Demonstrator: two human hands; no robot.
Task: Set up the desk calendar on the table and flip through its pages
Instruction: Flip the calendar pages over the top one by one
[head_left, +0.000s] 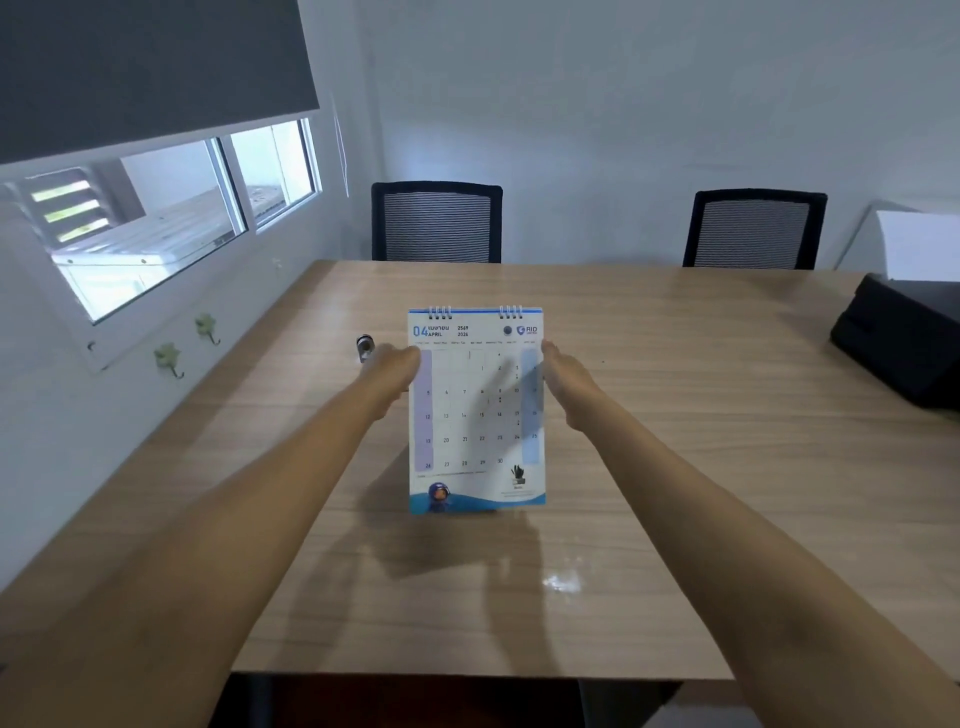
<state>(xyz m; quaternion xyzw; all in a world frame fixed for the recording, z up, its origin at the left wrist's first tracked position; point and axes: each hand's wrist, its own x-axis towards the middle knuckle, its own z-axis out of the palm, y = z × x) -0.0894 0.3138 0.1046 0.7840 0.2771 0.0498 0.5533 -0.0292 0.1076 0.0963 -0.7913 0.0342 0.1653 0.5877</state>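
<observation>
The calendar (476, 410) stands upright mid-table (675, 415) at the April page, left hand (400, 371) and right hand (563, 376) clasping its side edges; setting-up appears underway, and flipping next requires freeing one hand.

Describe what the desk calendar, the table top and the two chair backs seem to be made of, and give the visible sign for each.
Desk calendar: printed paper or thin card, matt, with wire spiral loops along its top edge.
Table: wood-grain surface, probably laminate; straight grain lines and a light glare patch suggest a smooth, slightly glossy finish.
Left chair back and right chair back: grey mesh, finely striped, in black frames, likely plastic.
</observation>
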